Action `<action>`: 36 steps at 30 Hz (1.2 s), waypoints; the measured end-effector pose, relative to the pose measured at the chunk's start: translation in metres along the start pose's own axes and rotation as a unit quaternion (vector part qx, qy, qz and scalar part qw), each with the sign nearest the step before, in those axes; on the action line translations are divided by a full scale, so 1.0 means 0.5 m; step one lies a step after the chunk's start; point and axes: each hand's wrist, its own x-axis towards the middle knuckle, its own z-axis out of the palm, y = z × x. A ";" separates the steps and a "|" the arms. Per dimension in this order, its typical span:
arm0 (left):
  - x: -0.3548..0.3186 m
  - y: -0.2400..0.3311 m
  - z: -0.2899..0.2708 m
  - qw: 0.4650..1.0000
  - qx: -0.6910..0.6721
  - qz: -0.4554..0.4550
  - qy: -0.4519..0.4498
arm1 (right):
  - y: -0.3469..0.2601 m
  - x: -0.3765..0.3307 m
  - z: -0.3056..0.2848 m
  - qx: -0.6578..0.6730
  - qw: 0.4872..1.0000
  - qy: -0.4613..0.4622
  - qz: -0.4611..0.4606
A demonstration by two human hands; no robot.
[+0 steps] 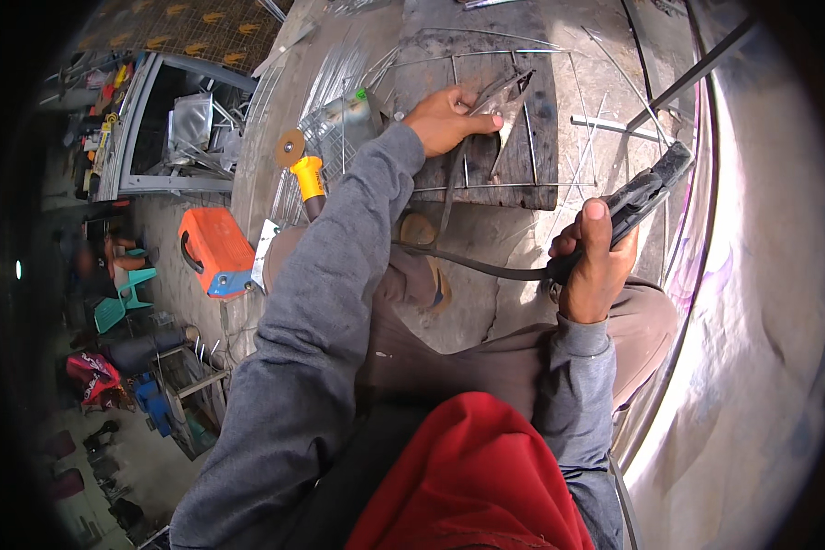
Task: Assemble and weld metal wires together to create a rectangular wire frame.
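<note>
My left hand [445,121] is closed around a dark metal earth clamp [504,90] with a cable running down from it. The clamp's jaws point up and right, over a frame of thin metal rods [532,151] lying on a dark wooden board [481,55]. In my right hand [600,261] is a black welding electrode holder [646,192], raised above my right knee. A thin rod [625,78] reaches up and left from its head. Its black cable [486,267] sweeps left between my legs. Whether the clamp's jaws touch the frame, I cannot tell.
A yellow angle grinder [310,174] with a brown disc lies left of my left forearm. Beyond it are an orange welding machine box [215,252] and loose metal rods [339,78]. Teal plastic stools [124,298] stand far left. A pale sheet [752,321] hangs along the right.
</note>
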 end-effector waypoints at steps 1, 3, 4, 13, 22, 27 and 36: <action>-0.004 -0.008 0.002 1.000 -0.002 -0.001 0.001 | -0.008 -0.005 0.000 0.002 1.000 -0.008 -0.001; -0.025 0.006 0.012 0.999 -0.031 0.022 -0.025 | -0.012 -0.012 -0.006 0.010 1.000 -0.009 0.000; -0.027 0.009 0.021 0.999 -0.034 0.023 -0.025 | -0.015 -0.014 -0.009 0.020 1.000 -0.009 0.002; -0.057 0.060 0.120 0.970 0.203 0.008 0.131 | -0.015 -0.032 -0.014 0.035 0.999 -0.019 -0.005; -0.015 0.018 0.025 0.973 0.185 -0.008 0.138 | -0.013 -0.036 -0.019 0.083 0.997 -0.006 0.000; 0.102 0.028 -0.098 0.950 0.220 0.036 0.220 | -0.008 -0.041 -0.026 0.080 0.997 -0.009 0.000; 0.291 0.083 -0.089 0.869 0.468 0.085 0.135 | -0.010 -0.029 -0.028 0.091 0.995 0.019 0.023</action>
